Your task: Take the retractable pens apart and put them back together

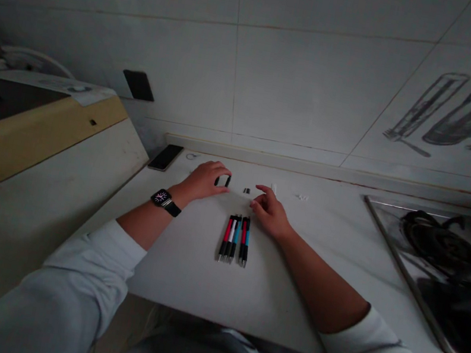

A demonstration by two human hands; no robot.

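L hand point(205, 180) is pinching a small black piece point(223, 180) w/ thumb & fingers, near the counter's point(182, 276) back edge; R hand point(269, 211) is resting nearby, loose, index out, gripping nothing; pens point(235, 238) are lying mid-counter btw both wrists; phone point(165, 157) is sitting at back-left corner.

Dim grey tiled wall point(305, 86) backs a white counter point(342, 242) beside a stove point(444, 248).

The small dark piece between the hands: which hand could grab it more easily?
Probably the right hand: it looks empty, and its forefinger points at the small dark piece, close by. The left hand is pinching a black loop.
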